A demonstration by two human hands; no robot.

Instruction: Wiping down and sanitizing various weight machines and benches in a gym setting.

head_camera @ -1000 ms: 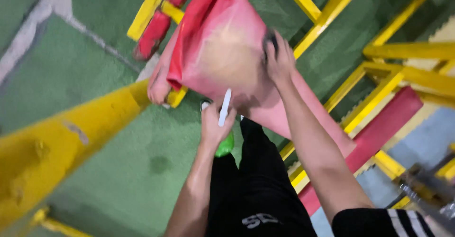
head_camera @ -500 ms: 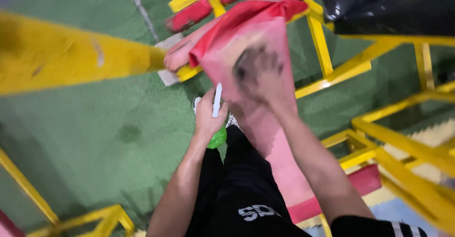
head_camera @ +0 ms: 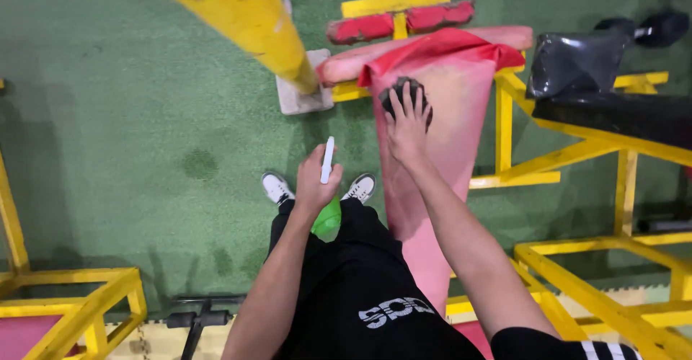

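Left hand (head_camera: 315,180): closed around green plastic spray bottle (head_camera: 328,217) with white nozzle.
Right hand (head_camera: 408,126): fingers spread, pressing dark cloth (head_camera: 395,93) onto faded pink padded bench (head_camera: 440,136).

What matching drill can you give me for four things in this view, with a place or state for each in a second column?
Things:
1. dark crumpled cloth
2. green spray bottle with a white trigger
3. faded pink padded bench
4. black dumbbell

Places or states:
A. lies on the green floor at upper right
B. pressed under the right hand
C. held in the left hand
D. slopes on a yellow metal frame

Pairs: 1-B, 2-C, 3-D, 4-A
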